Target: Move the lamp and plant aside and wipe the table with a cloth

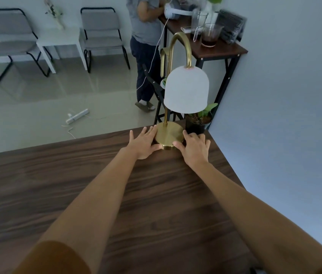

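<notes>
- While both arms reach forward, dark wood bench (77, 184) carries lamp and plant at far right corner, near wall.
- Lamp (185, 89): upright, long axis vertical, round brass base (169, 136) flat on bench, directly between the hands.
- Plant (199, 120): dark pot just behind-right of base, close, contact unclear.
- Left hand (143, 144): fingers spread, pressed on base's left edge.
- Right hand (194, 147): same on right edge, not clenched; nearer the plant.
- No cloth visible. Likely lamp gets shifted first.
</notes>
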`<action>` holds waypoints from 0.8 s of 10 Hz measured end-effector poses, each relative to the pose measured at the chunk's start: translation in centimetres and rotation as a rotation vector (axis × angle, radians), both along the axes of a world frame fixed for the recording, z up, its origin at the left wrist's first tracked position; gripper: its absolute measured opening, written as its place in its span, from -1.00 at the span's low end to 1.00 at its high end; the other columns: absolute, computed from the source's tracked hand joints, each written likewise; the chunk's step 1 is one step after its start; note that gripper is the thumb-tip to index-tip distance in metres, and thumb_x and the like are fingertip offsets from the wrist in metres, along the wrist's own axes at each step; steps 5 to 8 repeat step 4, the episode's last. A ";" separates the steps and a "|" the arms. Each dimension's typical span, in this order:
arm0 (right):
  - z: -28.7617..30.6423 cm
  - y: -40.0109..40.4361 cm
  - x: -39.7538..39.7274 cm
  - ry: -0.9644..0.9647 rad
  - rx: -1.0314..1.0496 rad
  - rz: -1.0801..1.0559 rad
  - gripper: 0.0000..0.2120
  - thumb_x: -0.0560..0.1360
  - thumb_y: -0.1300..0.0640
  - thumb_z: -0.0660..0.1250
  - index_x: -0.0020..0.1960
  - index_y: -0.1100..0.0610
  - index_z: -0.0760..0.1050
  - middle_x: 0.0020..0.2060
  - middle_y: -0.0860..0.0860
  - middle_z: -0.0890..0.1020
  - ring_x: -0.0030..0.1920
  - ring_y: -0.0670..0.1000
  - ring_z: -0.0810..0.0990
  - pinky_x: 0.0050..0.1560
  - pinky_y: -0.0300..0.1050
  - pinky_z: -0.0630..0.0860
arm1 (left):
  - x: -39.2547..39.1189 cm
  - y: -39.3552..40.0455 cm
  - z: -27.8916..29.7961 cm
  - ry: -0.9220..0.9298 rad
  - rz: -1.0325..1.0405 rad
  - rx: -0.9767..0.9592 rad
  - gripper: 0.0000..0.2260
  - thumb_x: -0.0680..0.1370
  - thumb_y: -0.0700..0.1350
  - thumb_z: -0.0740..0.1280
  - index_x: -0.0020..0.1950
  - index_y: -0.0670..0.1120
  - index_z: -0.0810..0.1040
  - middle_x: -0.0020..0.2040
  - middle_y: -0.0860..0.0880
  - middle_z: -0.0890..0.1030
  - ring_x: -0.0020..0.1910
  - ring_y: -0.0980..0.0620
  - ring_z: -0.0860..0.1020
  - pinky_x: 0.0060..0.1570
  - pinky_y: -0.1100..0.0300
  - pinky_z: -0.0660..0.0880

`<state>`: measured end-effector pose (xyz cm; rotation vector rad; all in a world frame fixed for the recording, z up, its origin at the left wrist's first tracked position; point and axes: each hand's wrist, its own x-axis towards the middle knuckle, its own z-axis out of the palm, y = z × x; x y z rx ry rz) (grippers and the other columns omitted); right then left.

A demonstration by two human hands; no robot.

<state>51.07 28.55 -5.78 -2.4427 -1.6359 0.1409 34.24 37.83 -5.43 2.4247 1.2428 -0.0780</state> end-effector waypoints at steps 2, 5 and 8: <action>1.9 -0.8 0.7 0.022 -0.180 0.119 -0.31 0.59 -0.24 0.11 0.57 0.13 0.09 0.34 0.13 0.48 0.33 0.21 0.37 0.29 0.17 0.24 | -2.2 -5.3 -0.2 -0.042 0.209 0.132 -0.41 0.62 0.07 0.05 0.54 0.04 -0.22 0.58 -0.02 0.02 0.56 -0.05 -0.07 0.45 -0.28 -0.18; 5.1 -6.9 2.5 0.366 -0.267 0.337 -0.36 0.54 -0.16 0.30 0.53 0.02 0.24 0.38 0.05 0.50 0.32 0.09 0.50 0.40 0.14 0.30 | -9.9 -15.7 0.5 -0.203 0.421 0.211 -0.43 0.63 0.06 0.06 0.55 0.01 -0.14 0.58 -0.03 0.04 0.56 -0.02 -0.07 0.48 -0.11 -0.12; 5.1 -6.9 2.5 0.366 -0.267 0.337 -0.36 0.54 -0.16 0.30 0.53 0.02 0.24 0.38 0.05 0.50 0.32 0.09 0.50 0.40 0.14 0.30 | -9.9 -15.7 0.5 -0.203 0.421 0.211 -0.43 0.63 0.06 0.06 0.55 0.01 -0.14 0.58 -0.03 0.04 0.56 -0.02 -0.07 0.48 -0.11 -0.12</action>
